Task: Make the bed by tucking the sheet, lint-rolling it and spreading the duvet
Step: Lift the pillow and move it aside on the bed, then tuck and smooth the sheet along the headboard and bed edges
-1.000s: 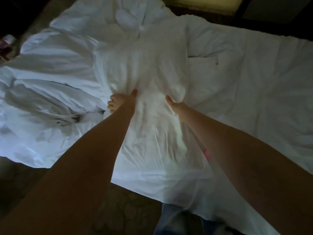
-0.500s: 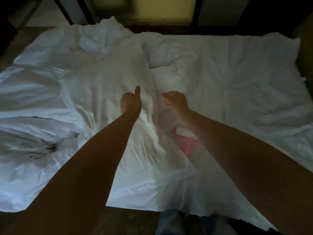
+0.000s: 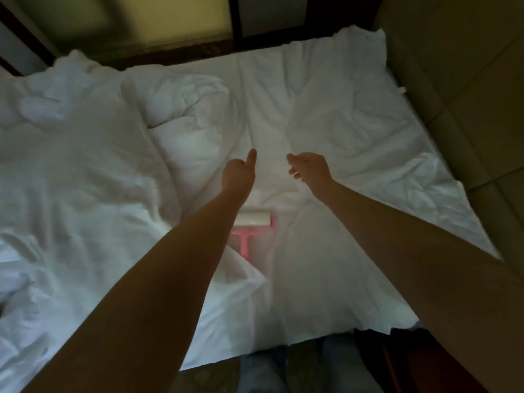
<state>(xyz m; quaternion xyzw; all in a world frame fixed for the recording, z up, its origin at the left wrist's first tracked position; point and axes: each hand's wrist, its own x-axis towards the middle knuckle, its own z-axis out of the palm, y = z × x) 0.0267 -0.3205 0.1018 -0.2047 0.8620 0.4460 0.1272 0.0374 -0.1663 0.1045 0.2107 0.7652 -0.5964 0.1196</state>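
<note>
We see left grip curled, thumb up; right grip curled too. Cannot tell whether either clamps fabric. Lint roller lies on sheet, near side of both grips, between forearms, pink handle toward us. Duvet bunched on left of bed. Padded wall on right.

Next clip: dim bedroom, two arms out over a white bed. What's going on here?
A person stands at the bed's edge, making it. Both arms reach over the white sheet. The left hand and right hand have curled fingers, as if gripping cloth, but blur hides whether they do. A pink lint roller lies between the forearms, its handle partly under a fold. The duvet is heaped on the left, not yet spread.
</note>
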